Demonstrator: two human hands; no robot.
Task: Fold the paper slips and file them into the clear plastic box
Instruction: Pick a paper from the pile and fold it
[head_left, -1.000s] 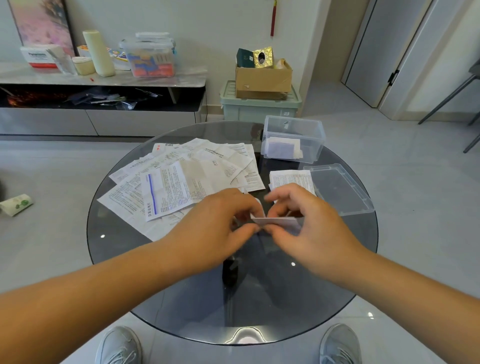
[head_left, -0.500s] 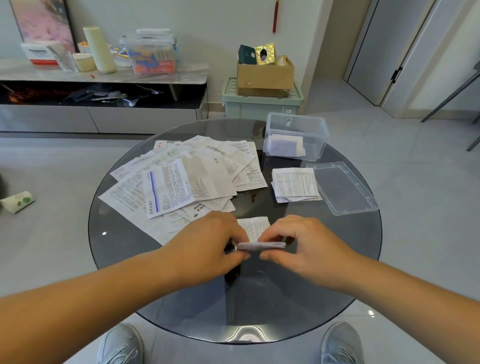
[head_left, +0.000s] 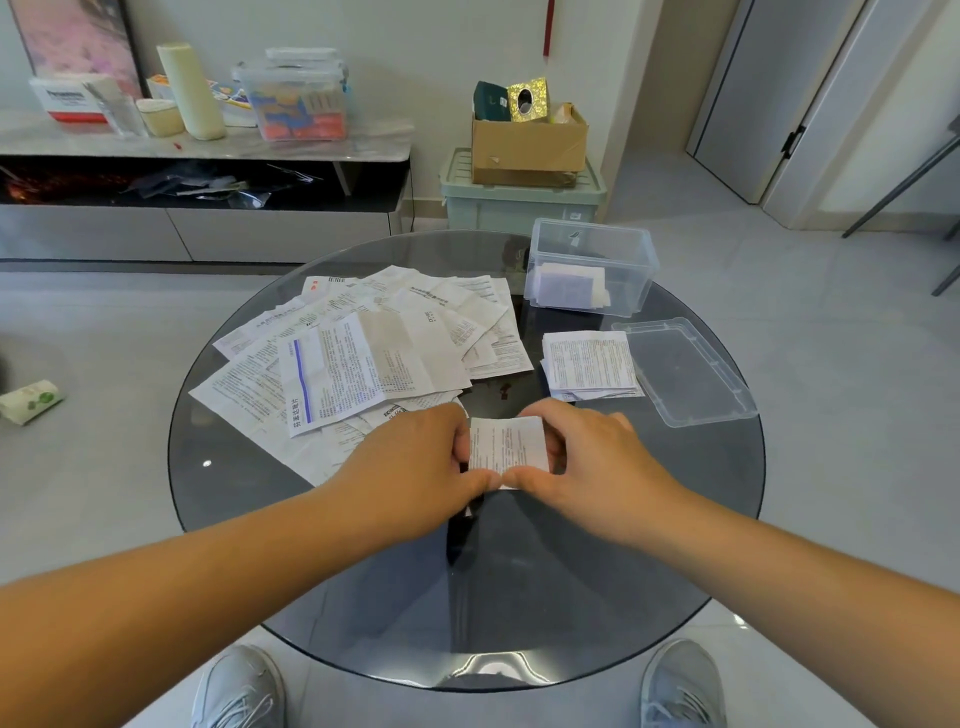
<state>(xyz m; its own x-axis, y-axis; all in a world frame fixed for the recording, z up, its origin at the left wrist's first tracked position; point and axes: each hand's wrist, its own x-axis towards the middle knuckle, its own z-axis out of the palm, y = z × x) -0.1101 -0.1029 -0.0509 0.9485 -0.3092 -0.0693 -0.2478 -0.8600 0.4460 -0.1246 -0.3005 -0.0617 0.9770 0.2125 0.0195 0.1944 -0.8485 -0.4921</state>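
Round glass table (head_left: 701, 467), spread paper slips (head_left: 363, 358), folded stack (head_left: 589, 364), clear box (head_left: 631, 291) (lid (head_left: 685, 371) beside)

Along the near edge the counter (head_left: 234, 493) shows bare glass, front and both sides. The spread pile (head_left: 363, 353) blocks the left-centre. A narrow lane between it and the small stack (head_left: 589, 364) runs up to the box (head_left: 639, 280), which is open on top. The lid (head_left: 685, 371) lies just beside the stack, filling the right.
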